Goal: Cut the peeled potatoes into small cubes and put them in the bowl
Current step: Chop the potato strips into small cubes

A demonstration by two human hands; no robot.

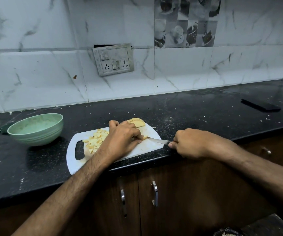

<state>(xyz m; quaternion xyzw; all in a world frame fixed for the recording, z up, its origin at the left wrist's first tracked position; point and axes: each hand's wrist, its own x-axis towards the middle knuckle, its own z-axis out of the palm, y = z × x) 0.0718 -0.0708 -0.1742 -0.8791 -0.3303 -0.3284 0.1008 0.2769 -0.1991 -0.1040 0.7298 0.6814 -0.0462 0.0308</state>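
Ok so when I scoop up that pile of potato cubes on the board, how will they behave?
The potato cubes are a loose heap on the cutting board, so they will probably scatter rather than lift together. Flat cut faces suggest they slide, not roll. Freshly cut, they are likely damp and a bit slippery.

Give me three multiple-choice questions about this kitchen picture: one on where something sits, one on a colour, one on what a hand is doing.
1. Where do the cut potato cubes lie?
A. in the bowl
B. on the cutting board
C. on the bare counter

2. What colour is the bowl?
A. red
B. black
C. pale green

3. What is the right hand doing?
A. gripping the knife
B. resting flat and open
C. lifting the bowl

Answers:
1 B, the cubes are piled on the white cutting board.
2 C, its wall is pale green.
3 A, its fingers curl round the handle of the knife.
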